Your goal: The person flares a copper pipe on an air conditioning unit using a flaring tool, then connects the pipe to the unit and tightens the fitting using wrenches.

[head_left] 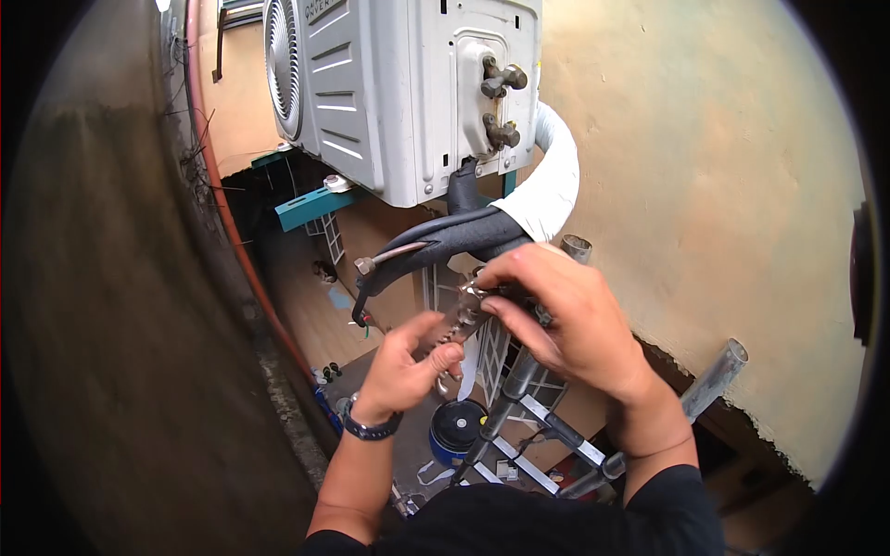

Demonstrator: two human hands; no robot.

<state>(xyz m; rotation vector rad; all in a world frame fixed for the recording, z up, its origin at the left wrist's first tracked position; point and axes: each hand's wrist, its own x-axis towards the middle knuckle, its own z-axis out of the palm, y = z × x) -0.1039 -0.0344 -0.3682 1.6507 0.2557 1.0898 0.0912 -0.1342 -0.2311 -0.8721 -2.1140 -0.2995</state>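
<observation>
Between my hands is a shiny metal flaring tool (461, 320), slightly blurred, slanting below the black insulated pipes (464, 235). My left hand (414, 363), with a dark band at the wrist, is closed around its lower part. My right hand (565, 310) pinches its upper end between thumb and fingers. Whether a pipe end sits in the tool is hidden by my right hand. Just left and above, a bare pipe with a flare nut (365, 266) sticks out of the insulation. Above stands a white air conditioner outdoor unit (408, 102) with two brass service valves (502, 80).
White wrapping (553, 176) covers the pipes beside the beige wall (705, 167). A teal bracket (315, 208) carries the unit. Metal scaffold tubes (714, 380) rise at lower right. Far below stands a black-lidded bucket (458, 424). An orange pipe (222, 199) runs down the left.
</observation>
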